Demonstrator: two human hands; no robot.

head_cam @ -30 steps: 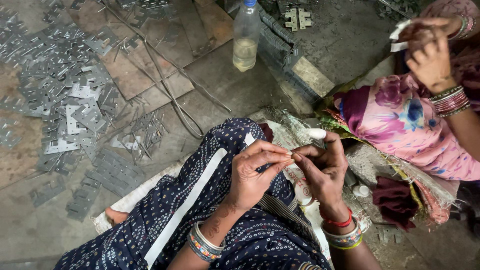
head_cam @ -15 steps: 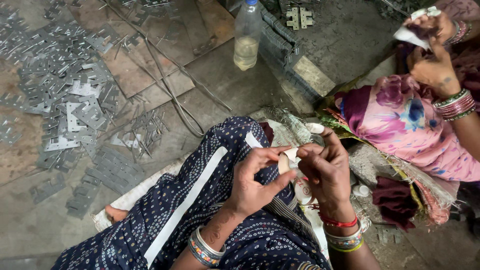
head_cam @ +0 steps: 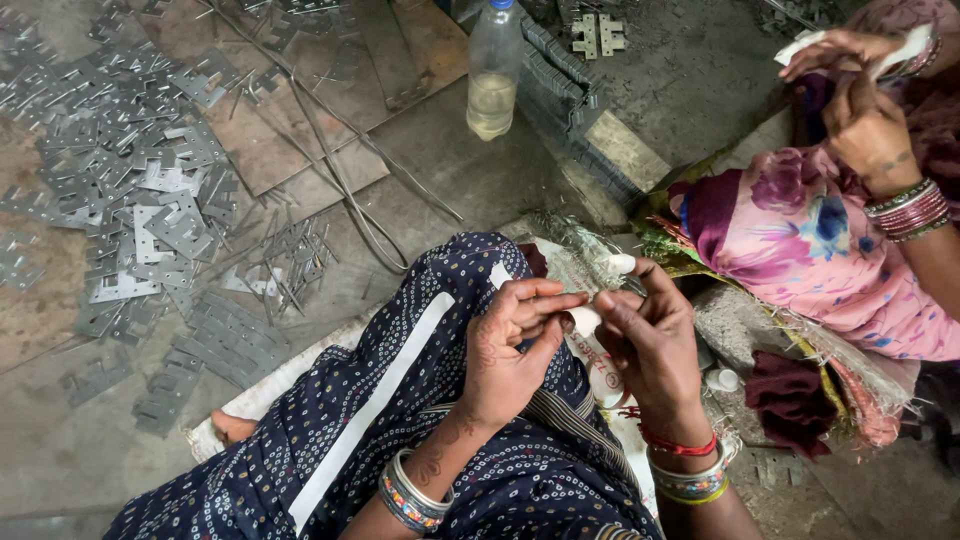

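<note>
Basically, both hands met over the lap, above the dark blue dotted cloth [head_cam: 400,420] with its white stripe. Left hand [head_cam: 515,350] had thumb and fingers pressed together, pinching a small white piece [head_cam: 583,320] at its left end. Right hand [head_cam: 650,345] came in from the other side, fingers curled and closed toward the same piece, touching or nearly touching its right end; exact contact was hidden by the fingers. So the white piece lay between the two hands, just right of the left fingertips and just left of the right ones, both hands about equally near. Its long axis could not be told, too little of it showed. It looked small, pale, rounded, smooth, mostly covered. A second small white piece [head_cam: 621,264] sat just above the right hand, near the thumb; whether held or lying on the lap was unclear.

Rest of scene: floor [head_cam: 470,190] grey and dusty, with a big scatter of flat grey metal plates [head_cam: 140,200] well off to the left, thin wires [head_cam: 340,190] running across, and a clear plastic bottle [head_cam: 494,70] with pale liquid standing upright at top centre. Another person in pink floral cloth [head_cam: 800,240] sat at right, their hands [head_cam: 860,90] up and working on something white [head_cam: 800,47], well apart from the wearer's hands.
</note>
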